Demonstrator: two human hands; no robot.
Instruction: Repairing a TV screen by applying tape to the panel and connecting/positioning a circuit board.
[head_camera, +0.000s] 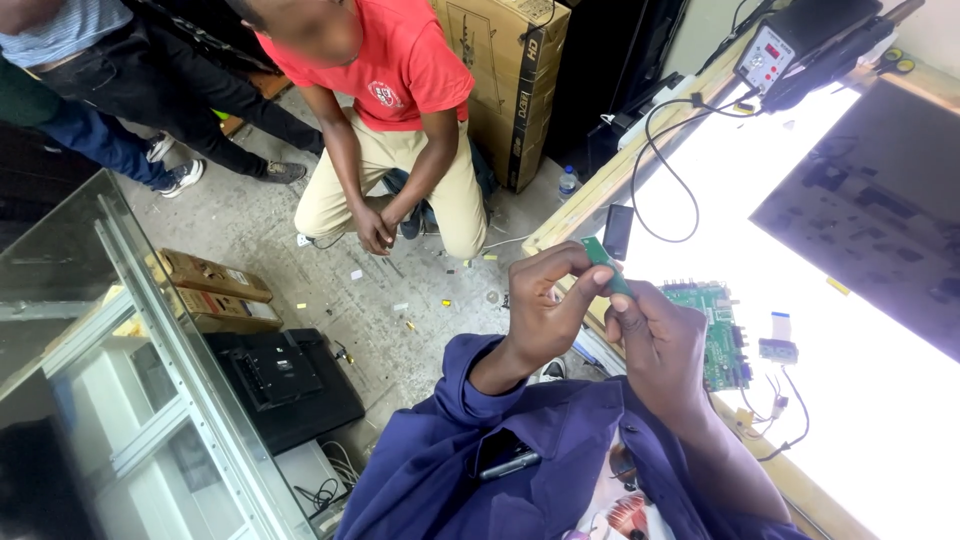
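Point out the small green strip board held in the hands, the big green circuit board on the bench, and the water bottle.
small green strip board (603, 257), head view, its upper end.
big green circuit board (722, 340), head view, its middle.
water bottle (568, 184), head view, its body.

Both hands raised, fingertips seemingly pinching

Small board (606, 264) between both hands, larger circuit board (722, 335) on bench (880, 400) just behind, seemingly apart
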